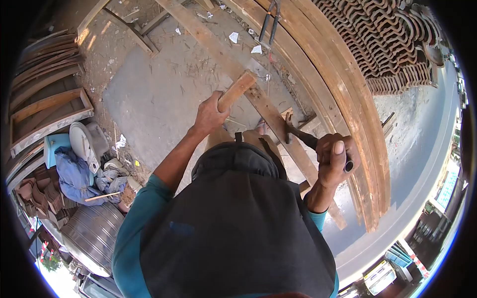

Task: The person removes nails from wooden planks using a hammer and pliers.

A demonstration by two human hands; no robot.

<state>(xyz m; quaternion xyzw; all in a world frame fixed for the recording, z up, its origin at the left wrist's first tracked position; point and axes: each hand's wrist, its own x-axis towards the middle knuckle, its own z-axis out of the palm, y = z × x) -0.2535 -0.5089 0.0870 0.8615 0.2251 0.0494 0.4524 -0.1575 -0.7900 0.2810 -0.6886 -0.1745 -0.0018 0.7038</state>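
Observation:
My left hand (210, 115) is closed around a short wooden block (238, 90). The block's far end lies against or just over a long wooden plank (271, 114), which runs diagonally in front of me; I cannot tell whether they touch. My right hand (336, 158) grips a claw hammer (304, 137) by its dark handle, thumb along the outside. The handle's hollow-looking end pokes out past my fist. Over the plank, to the right of the block, is the hammer's head.
Long, thick boards (323, 64) lie stacked at the right, with a dark-handled pincer tool (268, 27) on them. Beyond stand piled roof tiles (382, 44). At left are a wooden frame (49, 116), a blue cloth bundle (74, 171) and a corrugated metal drum (94, 231).

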